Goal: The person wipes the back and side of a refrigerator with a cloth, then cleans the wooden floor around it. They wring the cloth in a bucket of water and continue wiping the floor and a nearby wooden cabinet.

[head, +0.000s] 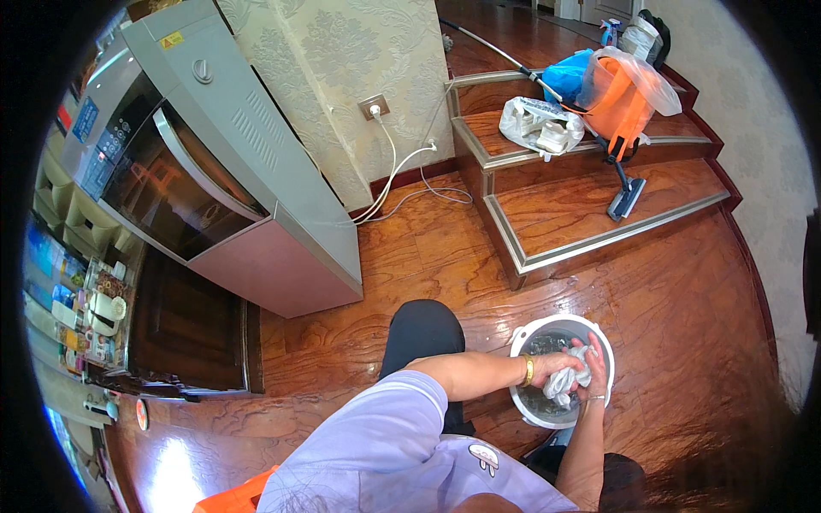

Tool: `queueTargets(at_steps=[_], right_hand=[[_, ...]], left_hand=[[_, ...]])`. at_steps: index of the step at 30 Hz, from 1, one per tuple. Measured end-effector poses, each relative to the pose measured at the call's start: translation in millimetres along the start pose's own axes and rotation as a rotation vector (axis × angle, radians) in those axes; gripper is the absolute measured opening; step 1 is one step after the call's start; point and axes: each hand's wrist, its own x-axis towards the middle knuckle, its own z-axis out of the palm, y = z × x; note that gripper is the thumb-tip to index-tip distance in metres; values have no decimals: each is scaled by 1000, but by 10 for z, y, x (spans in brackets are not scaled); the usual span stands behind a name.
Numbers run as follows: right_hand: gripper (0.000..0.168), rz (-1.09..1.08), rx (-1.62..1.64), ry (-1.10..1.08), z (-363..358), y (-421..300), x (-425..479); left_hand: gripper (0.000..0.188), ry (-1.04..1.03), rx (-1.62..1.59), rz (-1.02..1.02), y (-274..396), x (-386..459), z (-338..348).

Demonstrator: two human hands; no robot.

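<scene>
Both my hands are closed around a crumpled white cloth (560, 386) above a round white bucket (557, 422) on the floor. My left hand (553, 365), with a gold-coloured bracelet at the wrist, grips the cloth from the left. My right hand (597, 372) presses against its right side, fingers pointing away from me. Water (545, 342) shows inside the bucket around and beneath the cloth. Part of the bucket's inside is hidden by my hands.
A grey cabinet appliance (237, 154) stands at the left, its cords (389, 173) running to wall outlets. Wooden steps (551, 224) rise ahead, holding a white plastic bag (542, 125), an orange bag (619, 102) and a long-handled squeegee-like tool (626, 199). My knee (423, 333) is left of the bucket.
</scene>
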Motion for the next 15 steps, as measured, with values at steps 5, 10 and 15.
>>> queueTargets(at_steps=[5, 10, 15], right_hand=[[21, 5, -237, 262, -116, 107, 167], [23, -57, -724, 386, -295, 304, 229], [38, -10, -1125, 462, -433, 391, 213]], left_hand=[[14, 47, 118, -85, -47, 63, -56], [17, 293, 683, 70, -158, 184, -155], [30, 222, 1611, 131, 67, -77, 141]])
